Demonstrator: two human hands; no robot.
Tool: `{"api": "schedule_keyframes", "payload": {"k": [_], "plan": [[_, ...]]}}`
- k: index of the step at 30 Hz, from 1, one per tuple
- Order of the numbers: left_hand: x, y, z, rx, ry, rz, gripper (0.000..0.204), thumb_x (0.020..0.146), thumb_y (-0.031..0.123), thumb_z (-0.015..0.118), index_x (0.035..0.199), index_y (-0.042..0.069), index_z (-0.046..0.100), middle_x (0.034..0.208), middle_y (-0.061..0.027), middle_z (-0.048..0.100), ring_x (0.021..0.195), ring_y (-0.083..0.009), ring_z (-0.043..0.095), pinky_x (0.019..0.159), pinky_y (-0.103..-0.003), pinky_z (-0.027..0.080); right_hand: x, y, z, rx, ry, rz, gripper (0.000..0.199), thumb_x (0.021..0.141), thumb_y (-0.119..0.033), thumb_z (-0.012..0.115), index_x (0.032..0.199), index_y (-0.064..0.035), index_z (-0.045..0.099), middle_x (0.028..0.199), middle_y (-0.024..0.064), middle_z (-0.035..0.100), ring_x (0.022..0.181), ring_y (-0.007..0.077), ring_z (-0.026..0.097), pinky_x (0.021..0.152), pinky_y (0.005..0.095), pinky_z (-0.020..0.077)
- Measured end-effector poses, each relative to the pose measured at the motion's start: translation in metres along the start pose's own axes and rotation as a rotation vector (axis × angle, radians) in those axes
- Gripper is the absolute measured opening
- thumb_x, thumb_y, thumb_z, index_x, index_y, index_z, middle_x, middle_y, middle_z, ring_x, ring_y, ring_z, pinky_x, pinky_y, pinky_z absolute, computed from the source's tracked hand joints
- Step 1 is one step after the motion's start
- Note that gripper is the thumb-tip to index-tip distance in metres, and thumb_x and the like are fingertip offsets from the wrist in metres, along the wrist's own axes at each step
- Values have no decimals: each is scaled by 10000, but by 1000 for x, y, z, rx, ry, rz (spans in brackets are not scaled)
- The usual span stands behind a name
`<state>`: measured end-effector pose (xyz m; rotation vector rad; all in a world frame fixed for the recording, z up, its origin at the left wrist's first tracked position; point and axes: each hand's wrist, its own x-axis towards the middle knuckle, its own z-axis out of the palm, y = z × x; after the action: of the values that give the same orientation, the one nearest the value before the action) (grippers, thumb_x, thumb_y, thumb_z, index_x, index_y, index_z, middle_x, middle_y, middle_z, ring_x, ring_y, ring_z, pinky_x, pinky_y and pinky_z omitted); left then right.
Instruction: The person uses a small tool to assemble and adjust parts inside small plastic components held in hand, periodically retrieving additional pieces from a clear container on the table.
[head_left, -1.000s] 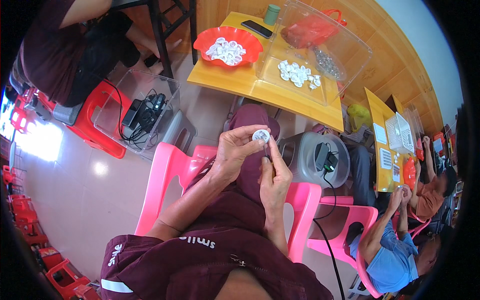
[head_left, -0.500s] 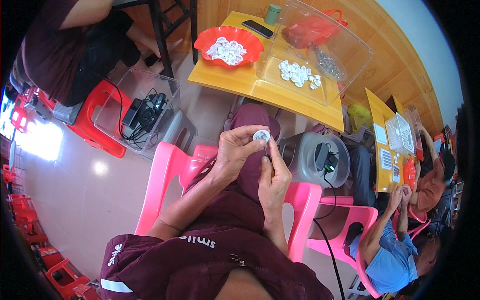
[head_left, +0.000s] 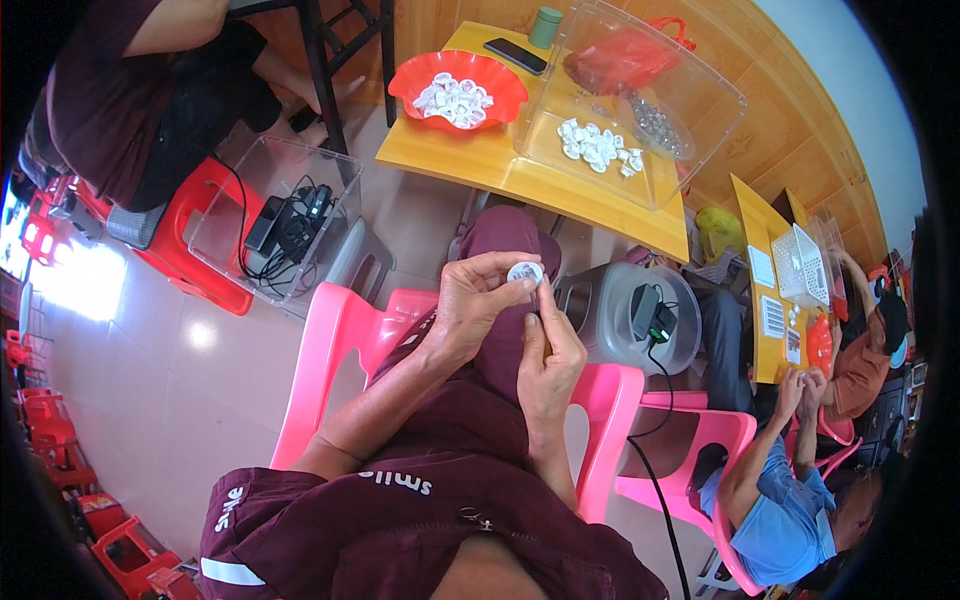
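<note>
Above my lap, my left hand pinches a small round white plastic part between thumb and fingertips. Its cupped side faces up and shows some finer detail inside, too small to make out. My right hand is closed just beside it, with the index fingertip against the part's right edge and the thumb lower down. A small dark thing seems to lie between that thumb and index finger, mostly hidden. On the table ahead, a red scalloped bowl holds many similar white parts.
Across the wooden table lie a clear tray with more white parts and small metallic pieces, a phone and a green canister. Clear bins stand at left and right. Other people sit nearby.
Both hands and the white part stay almost in place, shifting very slightly. The dark thing at my right fingers shows less than before.
</note>
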<state>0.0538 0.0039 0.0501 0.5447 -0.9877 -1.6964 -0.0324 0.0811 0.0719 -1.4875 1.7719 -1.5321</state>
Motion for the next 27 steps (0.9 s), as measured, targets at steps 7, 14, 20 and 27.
{"api": "schedule_keyframes", "payload": {"k": [7,14,20,27], "plan": [[0,0,0,20,7,2,230,783,-48,619,1012,-41,620,960,-132,652,884,-142,621,805,-252,504,-2,6,4,-172,55,-94,394,801,88,533,1185,-1,551,726,131,546,618,161,515,580,277,426],[-1,0,0,31,7,0,218,789,-46,612,1006,-44,621,943,-129,653,872,-142,622,798,-253,508,-4,5,7,-280,106,-133,377,792,79,550,1159,-4,571,627,120,453,532,177,453,501,297,387],[0,-3,4,43,30,-43,207,788,-50,613,993,-32,635,901,-70,650,839,-90,590,761,-221,484,-3,9,8,-305,150,-148,359,794,69,554,1143,-11,586,619,122,441,518,188,446,498,305,387],[2,2,-2,-165,-15,-286,255,834,11,566,1084,-35,583,1036,-149,623,971,-191,601,847,-295,510,2,5,-6,-350,102,-71,374,790,53,570,1141,-73,606,621,108,453,517,191,444,503,318,383]]}}
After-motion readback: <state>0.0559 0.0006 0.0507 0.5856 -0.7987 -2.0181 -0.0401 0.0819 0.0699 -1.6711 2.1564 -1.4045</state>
